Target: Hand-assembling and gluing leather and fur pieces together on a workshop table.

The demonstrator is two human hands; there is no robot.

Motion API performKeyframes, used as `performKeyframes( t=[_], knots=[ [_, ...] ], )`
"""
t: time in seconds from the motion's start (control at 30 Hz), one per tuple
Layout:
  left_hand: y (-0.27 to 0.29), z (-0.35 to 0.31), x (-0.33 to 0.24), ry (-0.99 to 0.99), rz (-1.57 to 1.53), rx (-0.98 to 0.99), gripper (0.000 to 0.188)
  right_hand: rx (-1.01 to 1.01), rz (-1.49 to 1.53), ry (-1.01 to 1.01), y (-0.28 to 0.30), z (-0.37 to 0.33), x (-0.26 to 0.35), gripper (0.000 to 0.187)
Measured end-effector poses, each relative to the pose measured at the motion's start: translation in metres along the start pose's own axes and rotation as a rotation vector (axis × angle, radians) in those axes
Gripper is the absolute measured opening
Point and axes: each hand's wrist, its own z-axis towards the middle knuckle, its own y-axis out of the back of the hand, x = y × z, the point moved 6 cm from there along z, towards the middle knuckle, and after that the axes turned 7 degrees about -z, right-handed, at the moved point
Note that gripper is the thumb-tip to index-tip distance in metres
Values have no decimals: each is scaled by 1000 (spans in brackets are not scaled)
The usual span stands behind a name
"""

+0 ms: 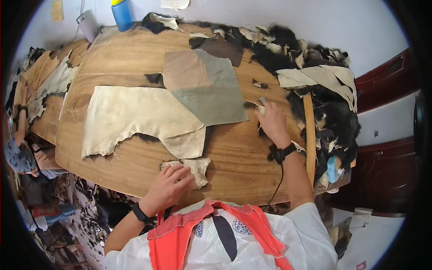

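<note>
A small cream hide scrap (200, 171) with a ragged edge lies near the table's front edge. My left hand (173, 186) rests over its left side, fingers bent onto it. Farther right, my right hand (273, 121) is closed on a small grey blade-like tool (263, 100), whose tip shows past the fingers. Just left of that hand lies a small dark-furred scrap (250, 105). Between the hands and beyond them is a large cream hide piece (130, 114), skin side up, with dark fur at its lower edge. A grey and brown patterned sheet (211, 101) adjoins it.
The wooden table (252, 166) bears heaped black fur scraps (274, 49) at the back. A wooden strip (309, 139) fences more fur (335, 121) on the right. A blue bottle (121, 17) and a grey tumbler (86, 28) stand back left. Another person (21, 153) works far left.
</note>
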Motion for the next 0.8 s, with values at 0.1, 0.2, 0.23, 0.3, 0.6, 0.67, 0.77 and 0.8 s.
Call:
performKeyframes(
  t=[0.1, 0.2, 0.23, 0.3, 0.6, 0.67, 0.77, 0.8],
  knots=[
    [-15, -5, -4, 75, -108, 58, 46, 81, 31, 100, -14, -16, 2, 25],
    [-23, 1, -11, 138, -494, 61, 40, -5, 78, 94, -17, -18, -2, 24],
    [-23, 0, -15, 124, -495, 66, 40, -11, 71, 82, -18, -19, -5, 24],
    [-35, 4, -10, 223, -623, 184, 36, 28, 152, 47, -15, -11, -19, 20],
    [-48, 40, -23, -200, 1, 259, 47, -96, 1683, -596, -6, 3, -104, 8],
    [-51, 42, -21, -155, 53, 264, 54, -48, 1447, -554, -3, 1, -104, 10],
    [-60, 42, -27, -56, 117, 224, 61, 366, 1602, -554, -15, -10, -64, 18],
    [-68, 45, -32, -31, 133, 200, 65, 219, 1342, -399, -18, -3, -62, 27]
  ],
)
